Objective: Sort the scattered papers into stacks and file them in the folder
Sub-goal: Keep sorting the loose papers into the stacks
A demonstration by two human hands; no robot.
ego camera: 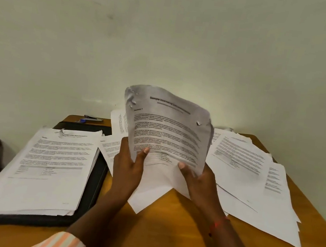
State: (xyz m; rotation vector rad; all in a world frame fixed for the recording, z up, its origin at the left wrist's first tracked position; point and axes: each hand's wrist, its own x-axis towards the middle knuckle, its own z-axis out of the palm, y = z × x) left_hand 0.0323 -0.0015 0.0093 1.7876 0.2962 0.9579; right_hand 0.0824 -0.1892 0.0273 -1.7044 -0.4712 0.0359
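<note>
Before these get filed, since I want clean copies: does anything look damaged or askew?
The sheets held up by the left hand and right hand have torn, ragged top corners. The loose papers on the right lie fanned and askew, unlike the squarer stack on the black folder.

Stack (52,161) sits on folder (96,180) at my left, loose papers (252,184) at my right, held sheets (167,128) between, stapler (92,118) behind folder.

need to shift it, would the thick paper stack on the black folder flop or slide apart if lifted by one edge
Probably heavy: the stack is many sheets deep. Likely to sag, as the held sheets curl. Its uneven edge suggests sheets could slide.
</note>
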